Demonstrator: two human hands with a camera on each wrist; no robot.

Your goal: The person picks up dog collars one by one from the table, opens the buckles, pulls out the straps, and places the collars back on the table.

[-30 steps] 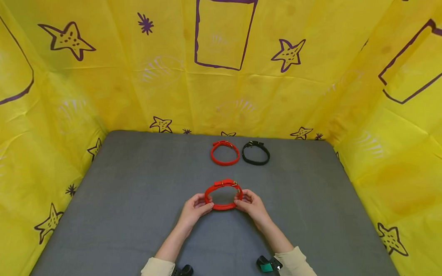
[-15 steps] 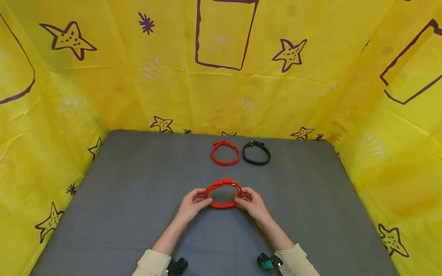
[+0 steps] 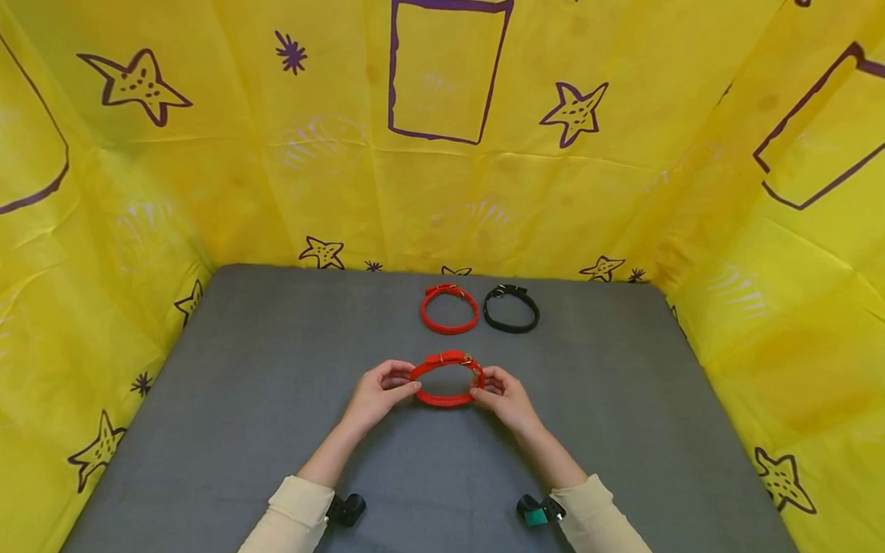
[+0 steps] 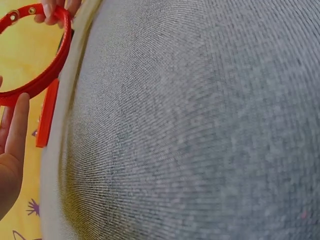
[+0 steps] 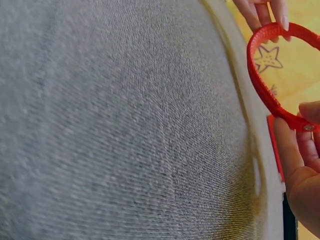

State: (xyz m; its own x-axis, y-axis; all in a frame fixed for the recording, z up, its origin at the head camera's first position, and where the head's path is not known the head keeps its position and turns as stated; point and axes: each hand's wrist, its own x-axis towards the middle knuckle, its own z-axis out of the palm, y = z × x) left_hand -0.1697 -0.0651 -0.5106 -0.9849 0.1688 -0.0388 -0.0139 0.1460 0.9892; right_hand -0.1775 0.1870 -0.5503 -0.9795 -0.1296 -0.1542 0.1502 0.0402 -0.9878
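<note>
A red pet collar (image 3: 446, 401), buckled into a loop with a gold-coloured buckle at its far side, is held between both hands. My left hand (image 3: 377, 394) pinches its left side between thumb and fingers. On the opposite side, my right hand (image 3: 507, 400) grips the band the same way. In the left wrist view the collar (image 4: 56, 65) shows metal-rimmed holes near its upper edge. The right wrist view shows the collar (image 5: 256, 82) with fingertips at both ends of the loop. Some fingers are hidden behind the band.
Beyond the hands, a second red collar (image 3: 450, 330) lies on the grey cloth-covered table (image 3: 266, 352). Just right of it lies a black collar (image 3: 513, 329). A yellow patterned cloth (image 3: 257, 178) encloses the table at the back and sides.
Both hands have shifted slightly away from the body with the red collar. The left forearm has swung a little to the left. The two collars at the back stay put.
</note>
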